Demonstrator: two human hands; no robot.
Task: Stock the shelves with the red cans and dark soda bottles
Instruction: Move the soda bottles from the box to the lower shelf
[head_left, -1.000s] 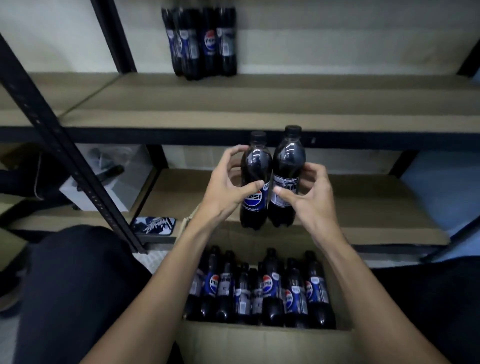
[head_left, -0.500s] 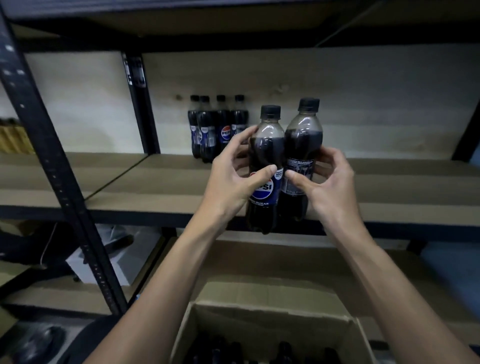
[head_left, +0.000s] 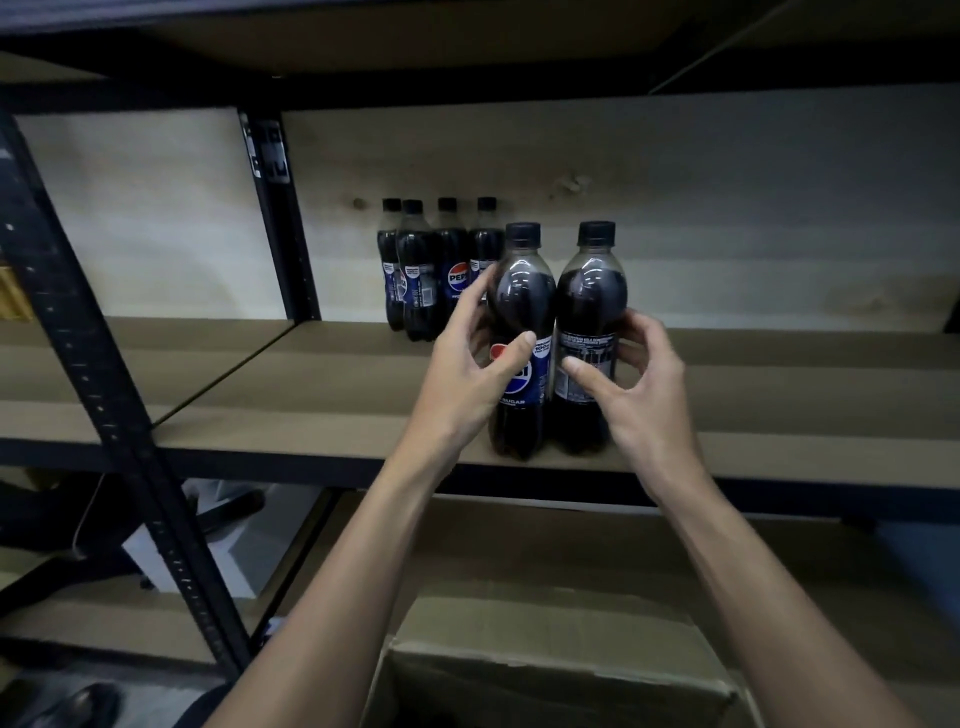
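Two dark soda bottles stand side by side at the front edge of the brown shelf board (head_left: 322, 415). My left hand (head_left: 467, 374) grips the left bottle (head_left: 521, 301), which shows a blue logo label. My right hand (head_left: 631, 384) grips the right bottle (head_left: 592, 296), whose label shows small print. Their bases sit at or just above the board; I cannot tell which. Several more dark bottles (head_left: 434, 270) stand at the back of the same shelf, just left of my left hand. No red cans are in view.
A black metal upright (head_left: 104, 384) slants down the left side, and another post (head_left: 275, 218) stands at the back. An open cardboard box (head_left: 550, 680) sits below between my arms. A lower shelf (head_left: 571, 551) lies underneath. A dark shoe (head_left: 83, 706) shows bottom left.
Both hands have lifted the two bottles from above the box up and forward to the front of the upper shelf. The view has tilted upward, so the box's bottles are out of sight.
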